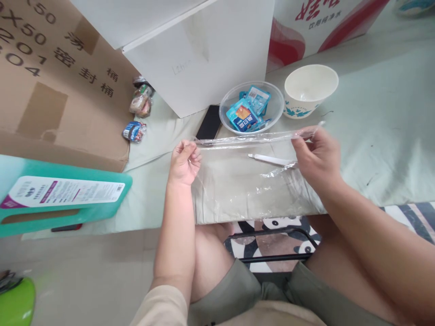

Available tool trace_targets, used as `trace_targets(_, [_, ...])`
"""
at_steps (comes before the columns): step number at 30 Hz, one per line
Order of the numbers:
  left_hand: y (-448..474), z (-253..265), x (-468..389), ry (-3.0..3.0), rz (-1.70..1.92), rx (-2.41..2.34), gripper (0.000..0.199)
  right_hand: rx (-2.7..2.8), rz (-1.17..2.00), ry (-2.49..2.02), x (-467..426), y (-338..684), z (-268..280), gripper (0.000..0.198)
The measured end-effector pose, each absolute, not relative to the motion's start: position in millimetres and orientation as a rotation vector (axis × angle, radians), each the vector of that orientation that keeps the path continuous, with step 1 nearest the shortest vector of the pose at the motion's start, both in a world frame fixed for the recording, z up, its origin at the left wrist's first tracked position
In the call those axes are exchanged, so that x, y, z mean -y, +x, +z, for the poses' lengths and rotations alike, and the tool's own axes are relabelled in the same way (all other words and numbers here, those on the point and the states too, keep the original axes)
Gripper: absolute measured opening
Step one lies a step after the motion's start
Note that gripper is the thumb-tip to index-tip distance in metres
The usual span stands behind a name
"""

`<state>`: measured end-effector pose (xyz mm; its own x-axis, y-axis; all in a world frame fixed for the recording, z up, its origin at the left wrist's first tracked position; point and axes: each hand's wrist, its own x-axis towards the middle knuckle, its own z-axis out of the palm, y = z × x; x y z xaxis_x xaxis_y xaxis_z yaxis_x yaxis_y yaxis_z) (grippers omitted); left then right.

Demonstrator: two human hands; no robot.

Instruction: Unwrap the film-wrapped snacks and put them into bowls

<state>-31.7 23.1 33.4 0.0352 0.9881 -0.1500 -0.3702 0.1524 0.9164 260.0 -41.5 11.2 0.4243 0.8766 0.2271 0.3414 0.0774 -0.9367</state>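
Two hands hold clear plastic film taut.

1. Near the middle, clear plastic film: thin, glossy, wrinkled.
2. Beyond it, a bowl of smooth transparent plastic; its sachets are shiny (foil or plastic, I cannot tell).
3. Far right, a paper tub: smooth.
4. Left, a carton of matt brown cardboard.
5. Near left, a jug: smooth green plastic.
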Motion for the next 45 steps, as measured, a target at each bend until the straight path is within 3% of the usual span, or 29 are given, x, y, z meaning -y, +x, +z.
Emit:
trace_targets(3, [-38, 30, -28, 0.841, 1.403, -0.983, 0.059, 1.119, 0.576, -1.495, 42, 261, 11, 0.016])
trace_targets(6, [-42, 27, -30, 0.831, 1.514, -0.991, 0.048, 1.091, 0.579, -1.488, 42, 262, 10, 0.016])
trace_targets(8, [-43, 26, -27, 0.841, 1.360, -1.000, 0.045, 1.067, 0.583, -1.473, 41, 263, 10, 0.015])
trace_targets(11, [-38, 25, -20, 0.912, 0.884, -1.041, 0.058, 1.041, 0.583, -1.433, 40, 265, 8, 0.013])
trace_targets(14, [-30, 23, -15, 0.994, 0.646, -1.141, 0.050, 1.031, 0.621, -1.378, 40, 265, 6, 0.015])
trace_targets(19, [-23, 20, -20, 1.015, 1.116, -1.201, 0.043, 1.095, 0.843, -1.262, 42, 265, 10, 0.030])
trace_targets(23, [-29, 24, -20, 1.054, 1.356, -1.129, 0.047, 1.300, 0.892, -1.191, 47, 264, 16, 0.019])
trace_targets(28, [-35, 28, -19, 1.108, 1.485, -1.080, 0.042, 1.210, 0.789, -1.057, 46, 266, 12, 0.020])
trace_targets(34, [-34, 20, -20, 1.087, 1.224, -1.082, 0.056, 1.110, 0.777, -1.242, 38, 267, 3, 0.015])
trace_targets(38, [-35, 20, -18, 1.233, 1.238, -1.217, 0.029, 1.052, 0.773, -1.204, 40, 265, 5, 0.021])
trace_targets(42, [-33, 29, -16, 1.224, 1.474, -1.058, 0.029, 0.994, 0.714, -1.094, 41, 263, 9, 0.028])
trace_targets(45, [-29, 30, -17, 1.169, 1.263, -1.126, 0.036, 0.955, 0.839, -1.137, 39, 263, 10, 0.026])
